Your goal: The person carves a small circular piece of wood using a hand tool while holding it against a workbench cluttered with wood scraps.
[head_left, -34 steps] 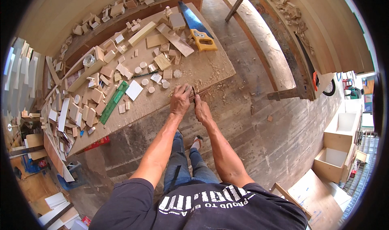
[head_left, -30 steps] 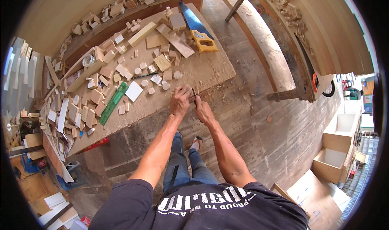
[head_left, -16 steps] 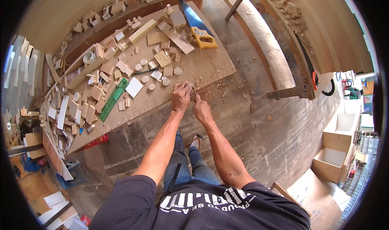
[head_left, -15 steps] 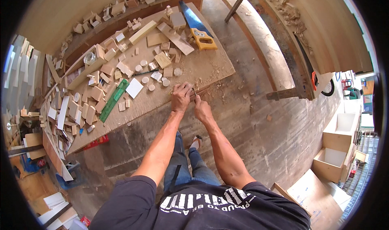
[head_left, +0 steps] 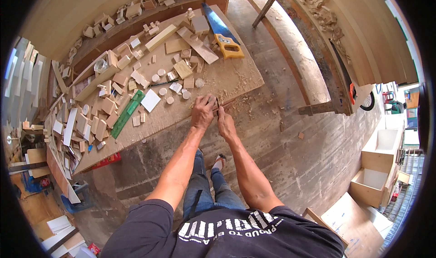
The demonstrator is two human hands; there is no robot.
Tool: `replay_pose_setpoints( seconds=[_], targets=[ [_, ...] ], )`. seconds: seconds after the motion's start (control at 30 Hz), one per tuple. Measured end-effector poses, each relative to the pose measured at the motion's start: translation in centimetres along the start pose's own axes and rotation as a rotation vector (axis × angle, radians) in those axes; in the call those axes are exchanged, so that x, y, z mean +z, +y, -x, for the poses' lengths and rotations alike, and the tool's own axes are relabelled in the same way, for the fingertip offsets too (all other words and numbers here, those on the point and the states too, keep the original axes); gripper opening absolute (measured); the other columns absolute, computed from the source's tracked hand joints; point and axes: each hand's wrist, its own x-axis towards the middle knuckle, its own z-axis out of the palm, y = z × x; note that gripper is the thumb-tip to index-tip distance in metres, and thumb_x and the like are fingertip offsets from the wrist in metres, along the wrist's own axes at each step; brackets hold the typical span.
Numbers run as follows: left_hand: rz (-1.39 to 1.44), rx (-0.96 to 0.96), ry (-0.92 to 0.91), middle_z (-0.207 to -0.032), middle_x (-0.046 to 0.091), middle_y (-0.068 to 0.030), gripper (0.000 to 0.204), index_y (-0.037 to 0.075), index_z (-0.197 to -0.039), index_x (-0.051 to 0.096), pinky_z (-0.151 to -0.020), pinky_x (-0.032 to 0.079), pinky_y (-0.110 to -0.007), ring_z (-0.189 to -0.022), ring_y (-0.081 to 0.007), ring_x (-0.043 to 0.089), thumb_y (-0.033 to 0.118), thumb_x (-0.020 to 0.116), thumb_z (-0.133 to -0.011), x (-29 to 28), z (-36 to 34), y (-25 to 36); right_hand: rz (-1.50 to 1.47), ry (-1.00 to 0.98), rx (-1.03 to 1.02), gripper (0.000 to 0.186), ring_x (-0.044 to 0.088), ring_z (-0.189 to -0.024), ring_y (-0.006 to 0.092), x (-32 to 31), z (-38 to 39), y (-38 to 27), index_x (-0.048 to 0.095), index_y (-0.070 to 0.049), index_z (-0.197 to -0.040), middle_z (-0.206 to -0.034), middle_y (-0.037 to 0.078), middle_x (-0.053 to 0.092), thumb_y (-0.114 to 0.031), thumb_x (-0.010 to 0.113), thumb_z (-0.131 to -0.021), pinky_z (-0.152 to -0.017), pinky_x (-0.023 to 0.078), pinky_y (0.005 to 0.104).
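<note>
My left hand (head_left: 203, 113) is closed at the near edge of the wooden workbench (head_left: 240, 81). Its fingers curl over something small that they hide. Right beside it, my right hand (head_left: 225, 123) is wrapped round a thin dark tool (head_left: 217, 103). That tool stands up between the two hands, too small to tell its exact kind. Wood shavings (head_left: 234, 87) lie on the board just beyond my fingers. To the left of my hands are round wooden discs (head_left: 170, 100), a white square tile (head_left: 150, 100) and a green straight strip (head_left: 127, 114).
A handsaw (head_left: 230, 46) with a yellow handle lies at the bench's far right corner. Many wood offcuts (head_left: 109, 105) cover its left side. Another saw (head_left: 347, 76) hangs at the right. Open wooden boxes (head_left: 371, 178) and a board (head_left: 349, 221) stand on the floor at right.
My right hand has shifted slightly, and the dark tool now stands more upright instead of leaning left. My left hand stays at the bench edge.
</note>
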Motion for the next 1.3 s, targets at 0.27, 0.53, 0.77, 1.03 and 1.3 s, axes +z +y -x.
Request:
replay_pose_setpoints(
  seconds=[0.27,0.53,0.77,1.03,1.3],
  targets=[
    [0.011,0.027,0.008,-0.126,0.069,-0.0123,0.031,0.002,-0.114,0.074,-0.096,0.053,-0.041,-0.112,-0.0343,0.060,0.008,0.067,-0.084,0.0,-0.1,-0.5,0.030,0.035,-0.080,0.063,0.061,-0.115,0.0509,0.7,-0.5,0.2,0.068,0.001,-0.122,-0.109,0.036,0.067,-0.046,0.029,-0.109,-0.097,0.047,0.0514],
    [0.023,0.035,0.016,-0.122,0.069,-0.0104,0.033,0.003,-0.111,0.073,-0.095,0.053,-0.041,-0.109,-0.0339,0.060,0.012,0.074,-0.080,-0.3,-0.5,0.1,0.162,0.081,-0.093,0.063,0.062,-0.108,0.0527,1.5,-1.8,1.4,0.070,0.001,-0.114,-0.103,0.036,0.067,-0.043,0.025,-0.110,-0.093,0.047,0.0555],
    [0.112,-0.072,0.040,-0.120,0.072,-0.0101,0.027,0.005,-0.112,0.074,-0.092,0.054,-0.041,-0.106,-0.0341,0.061,0.008,0.071,-0.085,0.0,-0.5,-0.3,0.273,0.021,0.026,0.071,0.061,-0.109,0.0545,0.1,-0.4,1.3,0.069,0.006,-0.107,-0.102,0.038,0.066,-0.050,0.026,-0.109,-0.094,0.047,0.0541],
    [0.135,-0.055,0.067,-0.120,0.072,-0.0089,0.025,0.006,-0.113,0.074,-0.092,0.053,-0.041,-0.106,-0.0341,0.061,0.009,0.070,-0.089,0.0,-0.7,0.0,0.044,0.068,-0.057,0.078,0.060,-0.081,0.0369,-1.6,-1.8,1.7,0.059,0.008,-0.084,-0.077,0.026,0.061,-0.060,0.028,-0.107,-0.081,0.046,0.0484],
    [0.066,-0.036,-0.011,-0.122,0.070,-0.0103,0.031,0.006,-0.116,0.073,-0.093,0.053,-0.043,-0.107,-0.0350,0.062,0.007,0.071,-0.085,-0.5,-0.3,-0.1,-0.021,-0.015,0.051,0.077,0.062,-0.074,0.0327,0.0,-2.2,1.5,0.060,0.007,-0.083,-0.068,0.019,0.058,-0.059,0.030,-0.107,-0.074,0.049,0.0471]
  ],
)
